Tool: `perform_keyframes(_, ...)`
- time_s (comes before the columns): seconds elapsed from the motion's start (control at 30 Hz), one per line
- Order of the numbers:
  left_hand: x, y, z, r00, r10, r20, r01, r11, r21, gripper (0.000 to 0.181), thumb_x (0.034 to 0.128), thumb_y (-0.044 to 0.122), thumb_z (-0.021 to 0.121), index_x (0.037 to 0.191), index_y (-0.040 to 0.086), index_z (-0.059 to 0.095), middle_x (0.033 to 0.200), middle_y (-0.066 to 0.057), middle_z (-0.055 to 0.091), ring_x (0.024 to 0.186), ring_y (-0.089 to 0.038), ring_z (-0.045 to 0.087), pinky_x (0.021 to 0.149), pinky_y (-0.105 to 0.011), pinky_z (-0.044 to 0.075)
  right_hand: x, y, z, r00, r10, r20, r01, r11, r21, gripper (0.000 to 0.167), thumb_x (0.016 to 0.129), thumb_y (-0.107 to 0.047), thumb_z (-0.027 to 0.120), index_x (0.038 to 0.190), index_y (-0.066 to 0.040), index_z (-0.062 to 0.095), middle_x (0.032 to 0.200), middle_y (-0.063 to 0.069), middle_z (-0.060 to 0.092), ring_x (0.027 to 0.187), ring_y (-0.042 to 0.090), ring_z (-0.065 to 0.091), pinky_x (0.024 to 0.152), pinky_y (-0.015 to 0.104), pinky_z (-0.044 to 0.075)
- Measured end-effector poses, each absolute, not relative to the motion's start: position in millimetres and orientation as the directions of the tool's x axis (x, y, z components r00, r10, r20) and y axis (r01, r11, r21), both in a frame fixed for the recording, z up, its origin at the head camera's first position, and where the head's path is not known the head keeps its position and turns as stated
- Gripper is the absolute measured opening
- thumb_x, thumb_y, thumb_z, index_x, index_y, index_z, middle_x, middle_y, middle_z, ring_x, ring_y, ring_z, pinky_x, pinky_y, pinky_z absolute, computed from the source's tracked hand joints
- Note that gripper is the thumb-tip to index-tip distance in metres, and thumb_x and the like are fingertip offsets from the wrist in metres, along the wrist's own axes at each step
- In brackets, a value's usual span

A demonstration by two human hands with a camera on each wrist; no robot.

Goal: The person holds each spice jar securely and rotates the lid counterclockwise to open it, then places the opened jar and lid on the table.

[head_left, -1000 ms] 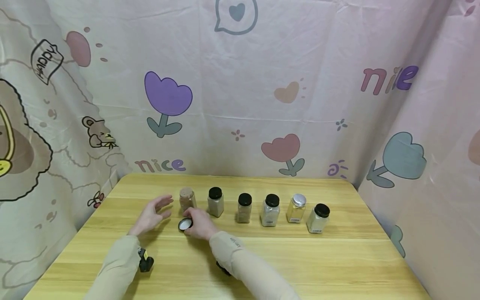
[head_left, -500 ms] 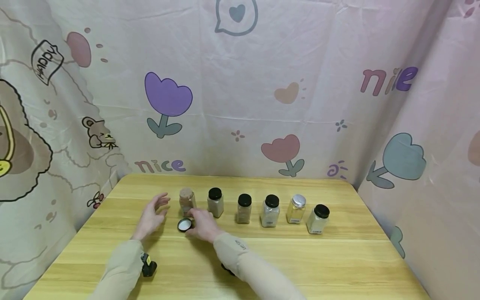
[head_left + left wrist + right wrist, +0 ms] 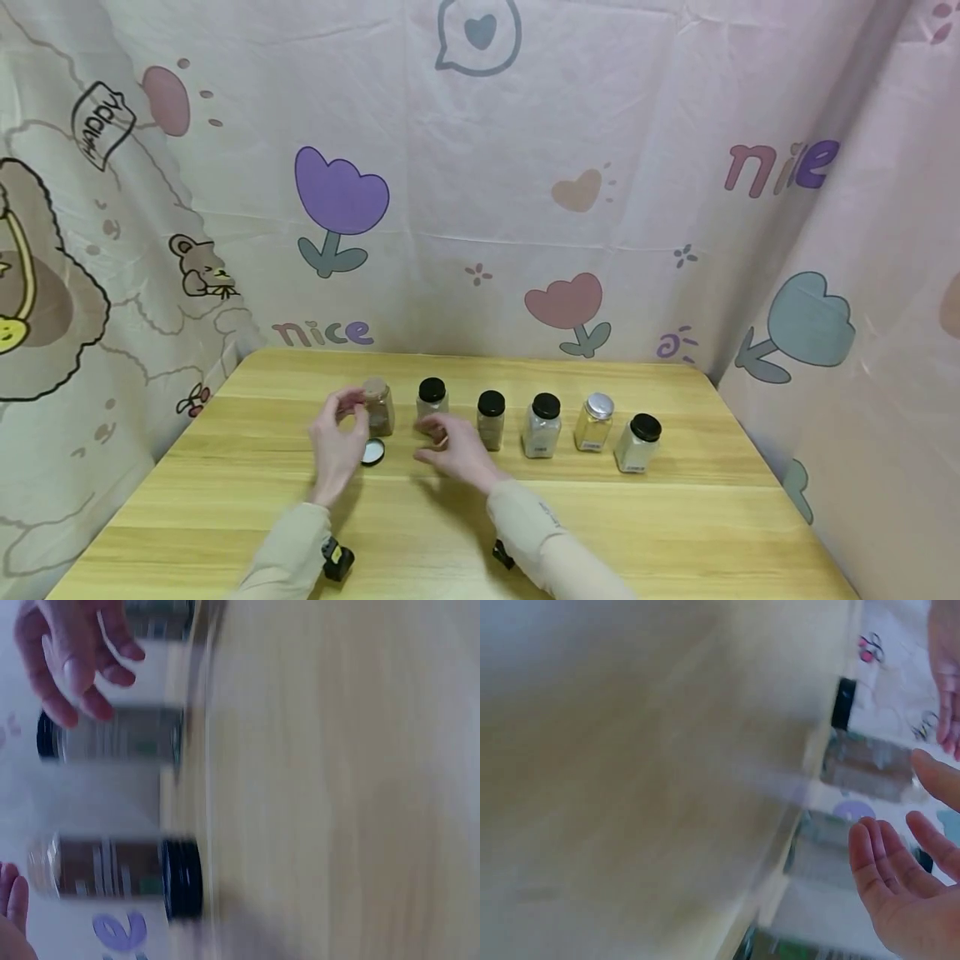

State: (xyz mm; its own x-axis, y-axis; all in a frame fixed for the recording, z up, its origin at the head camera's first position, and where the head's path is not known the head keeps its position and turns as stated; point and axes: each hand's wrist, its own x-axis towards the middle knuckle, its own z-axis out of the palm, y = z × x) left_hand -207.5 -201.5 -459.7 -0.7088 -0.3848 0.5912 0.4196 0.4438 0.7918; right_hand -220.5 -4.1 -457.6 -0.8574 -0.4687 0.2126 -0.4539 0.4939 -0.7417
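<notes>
An uncapped jar of brown powder (image 3: 380, 412) stands at the left end of a row of jars. Its black lid (image 3: 372, 452) lies in front of it with the white inside facing up. My left hand (image 3: 340, 442) is just left of this jar, fingers loosely bent around nothing; whether they touch the jar cannot be told. In front of the second jar (image 3: 432, 400), black-capped with greyish contents, hovers my right hand (image 3: 459, 450). Its spread fingers hold nothing, as the right wrist view of the right hand (image 3: 907, 896) shows. They partly cover that jar.
Farther right stand a black-capped jar (image 3: 491, 421), another with pale contents (image 3: 542, 427), a silver-capped yellow jar (image 3: 594, 423) and a black-capped whitish jar (image 3: 637, 444). All are on the wooden table (image 3: 600, 533), before a printed curtain (image 3: 465, 183).
My right hand has let go of the lid, leaving it on the table, and moved right to the second jar. My left hand has moved right, closer to the uncapped jar.
</notes>
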Motion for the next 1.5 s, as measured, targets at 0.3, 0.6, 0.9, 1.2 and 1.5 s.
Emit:
perform_keyframes(0.3,-195,-156,-457,-0.933,-0.144,0.331,0.274,0.315,0.909,0.052,0.0932,-0.011,0.053,0.144,-0.008,0.043,0.146,-0.028,0.051,0.135,-0.042,0.052,0.118,-0.041,0.043,-209,43,-454,-0.844,-0.415,0.341,-0.484,0.313,-0.817,0.036,0.088,-0.007,0.075,0.121,0.003,0.065,0.116,0.022,0.069,0.089,0.026,0.069,0.082,0.031,0.064)
perform_keyframes(0.6,-202,-136,-462,-0.989,-0.036,0.142,0.124,0.313,0.942,0.075,0.0952,0.002,0.056,0.156,-0.01,0.013,0.164,-0.033,0.016,0.152,-0.048,0.021,0.127,-0.056,0.023,-190,78,-455,-0.858,-0.411,0.308,-0.426,0.233,-0.874,0.033,0.09,-0.007,0.073,0.121,0.003,0.064,0.115,0.026,0.07,0.092,0.007,0.067,0.087,0.02,0.06)
perform_keyframes(0.9,-228,-139,-472,-0.99,0.002,0.141,0.136,0.289,0.947,0.088,0.0921,0.004,0.067,0.156,-0.01,0.008,0.164,-0.033,0.011,0.152,-0.05,0.014,0.128,-0.059,0.016,-190,98,-457,-0.872,-0.391,0.295,-0.393,0.198,-0.898,0.035,0.091,-0.008,0.071,0.122,0.007,0.063,0.111,0.028,0.069,0.093,0.004,0.066,0.086,0.019,0.06)
perform_keyframes(1.2,-239,-143,-480,-0.99,0.011,0.14,0.137,0.281,0.95,0.087,0.0891,0.001,0.07,0.155,-0.01,0.016,0.161,-0.034,0.022,0.15,-0.051,0.022,0.126,-0.061,0.019,-195,102,-459,-0.868,-0.386,0.311,-0.41,0.206,-0.888,0.032,0.092,-0.008,0.071,0.121,0.003,0.065,0.113,0.024,0.071,0.1,0.018,0.07,0.089,0.021,0.059)
perform_keyframes(1.5,-238,-143,-480,-0.986,0.01,0.165,0.16,0.316,0.935,0.074,0.0864,0.002,0.076,0.147,-0.012,0.036,0.149,-0.034,0.042,0.143,-0.05,0.038,0.124,-0.058,0.03,-201,106,-459,-0.86,-0.422,0.286,-0.385,0.168,-0.908,0.035,0.092,-0.006,0.069,0.125,0.007,0.061,0.125,0.029,0.066,0.117,0.043,0.064,0.101,0.023,0.056)
